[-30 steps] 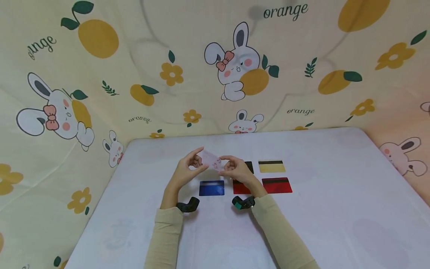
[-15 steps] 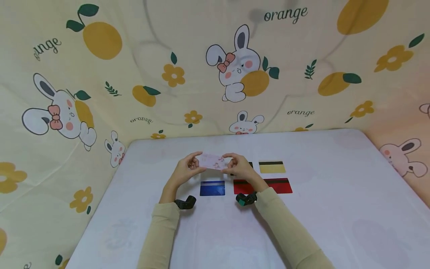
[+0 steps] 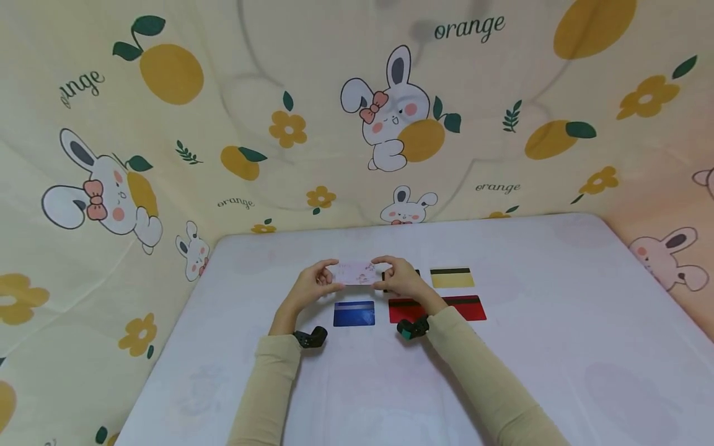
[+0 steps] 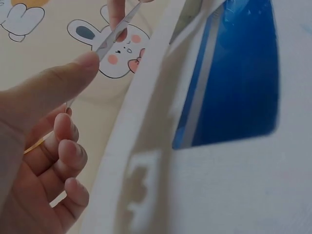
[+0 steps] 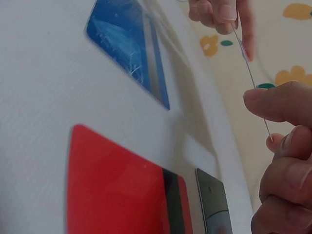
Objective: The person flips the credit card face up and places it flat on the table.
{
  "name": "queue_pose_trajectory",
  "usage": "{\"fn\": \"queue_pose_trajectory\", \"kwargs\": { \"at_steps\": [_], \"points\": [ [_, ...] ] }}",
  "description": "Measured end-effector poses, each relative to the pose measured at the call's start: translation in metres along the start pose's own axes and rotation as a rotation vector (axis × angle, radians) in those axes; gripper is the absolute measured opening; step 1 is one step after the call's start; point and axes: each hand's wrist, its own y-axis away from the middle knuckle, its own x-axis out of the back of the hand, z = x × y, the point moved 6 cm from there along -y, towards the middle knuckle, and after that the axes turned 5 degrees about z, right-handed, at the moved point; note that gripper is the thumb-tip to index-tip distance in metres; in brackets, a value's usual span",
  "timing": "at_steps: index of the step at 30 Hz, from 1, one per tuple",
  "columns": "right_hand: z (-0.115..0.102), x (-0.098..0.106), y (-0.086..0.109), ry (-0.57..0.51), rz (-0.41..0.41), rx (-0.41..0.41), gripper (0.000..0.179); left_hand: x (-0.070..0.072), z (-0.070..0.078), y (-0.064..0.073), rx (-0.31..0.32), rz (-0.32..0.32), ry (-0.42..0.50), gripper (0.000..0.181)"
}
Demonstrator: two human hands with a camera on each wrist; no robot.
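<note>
A pale pink card [image 3: 356,273] with a small printed pattern is held level above the table between both hands. My left hand [image 3: 310,288] pinches its left end between thumb and index finger, and my right hand [image 3: 400,277] pinches its right end the same way. In both wrist views the card shows nearly edge-on. Just below it on the table lies a blue card [image 3: 354,313] with a grey stripe. Under my right hand and wrist are a dark card [image 5: 214,200] and a red card [image 5: 122,185], both partly hidden in the head view.
Right of my right hand lies a gold card [image 3: 452,278] with a black stripe. A second red card [image 3: 468,308] lies below it, close to the first. The white table [image 3: 546,347] meets a patterned cloth [image 3: 312,74] at the back and sides.
The pink card has turned from a slanted pose to level, facing the head camera. My right hand has shifted slightly right; both hands keep their pinch.
</note>
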Motion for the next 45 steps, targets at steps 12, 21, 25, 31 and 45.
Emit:
{"fn": "queue_pose_trajectory", "kwargs": {
  "at_steps": [12, 21, 25, 31, 45],
  "points": [
    [0.005, -0.005, -0.003, 0.113, 0.004, -0.034, 0.056, -0.007, -0.006, -0.002, 0.027, -0.051, -0.048, 0.060],
    [0.012, -0.007, -0.004, 0.135, 0.005, -0.094, 0.058, -0.013, -0.015, -0.006, 0.054, -0.060, -0.060, 0.059],
    [0.012, -0.008, -0.003, 0.150, 0.006, -0.117, 0.057, -0.013, -0.018, -0.006, 0.073, -0.064, -0.074, 0.059],
    [0.014, -0.011, -0.002, 0.161, 0.002, -0.159, 0.057, -0.015, -0.023, -0.006, 0.121, -0.078, -0.102, 0.058],
    [0.018, -0.014, -0.005, 0.185, -0.004, -0.206, 0.058, -0.016, -0.026, -0.008, 0.159, -0.086, -0.125, 0.059]
  ]
}}
